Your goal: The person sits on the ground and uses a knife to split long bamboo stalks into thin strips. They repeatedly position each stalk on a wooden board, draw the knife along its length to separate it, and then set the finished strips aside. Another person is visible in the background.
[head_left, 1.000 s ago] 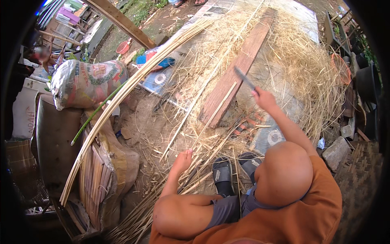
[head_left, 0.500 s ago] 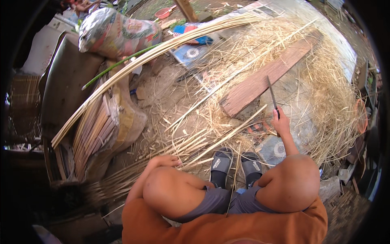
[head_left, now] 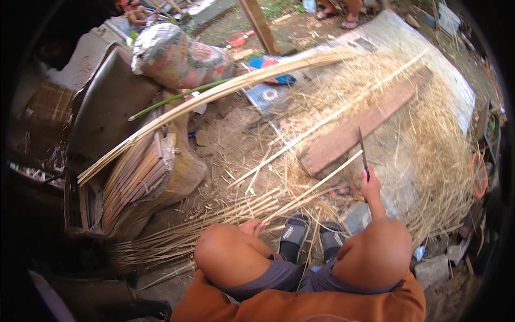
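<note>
My right hand is closed round the dark handle of a long narrow knife, whose blade points up and away from me. The blade's edge is close to the far end of a pale bamboo strip; whether they touch I cannot tell. Beside my left knee, my left hand pinches the near end of that strip. Just beyond the left hand lies a bundle of similar bamboo strips. Past the knife, a reddish-brown wooden board rests among the shavings, partly in front of the blade's tip.
Heaped bamboo shavings cover the right side. At the left, long strips and a green stalk lie across a worn chair frame near a stuffed sack. Another person's feet stand at the far edge.
My left hand has shifted right and inward with the bamboo strip, partly behind my knee. The view has tilted upward, bringing the other person's feet into sight. The knife stays in my right hand.
</note>
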Demonstrator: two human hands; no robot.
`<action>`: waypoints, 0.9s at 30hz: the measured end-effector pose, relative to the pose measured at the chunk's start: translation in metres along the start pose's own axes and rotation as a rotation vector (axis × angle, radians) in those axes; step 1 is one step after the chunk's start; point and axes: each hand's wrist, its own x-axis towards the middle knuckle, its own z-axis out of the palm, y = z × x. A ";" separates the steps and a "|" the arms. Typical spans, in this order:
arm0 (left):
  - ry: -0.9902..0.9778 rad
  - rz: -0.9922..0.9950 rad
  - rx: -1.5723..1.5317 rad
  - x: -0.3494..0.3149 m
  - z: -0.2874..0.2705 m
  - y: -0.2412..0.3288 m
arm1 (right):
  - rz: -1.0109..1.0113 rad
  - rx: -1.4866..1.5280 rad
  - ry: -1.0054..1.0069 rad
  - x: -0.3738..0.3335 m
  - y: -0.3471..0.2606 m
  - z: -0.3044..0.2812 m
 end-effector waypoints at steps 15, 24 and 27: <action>0.070 0.176 0.182 0.068 -0.126 0.121 | -0.071 -0.058 0.046 -0.004 0.021 0.000; -0.508 -0.346 0.534 -0.039 -0.222 -0.089 | -0.141 -0.033 0.030 -0.014 0.029 -0.013; -0.427 -0.375 0.822 -0.053 -0.235 -0.080 | -0.043 0.014 -0.038 -0.015 0.016 -0.018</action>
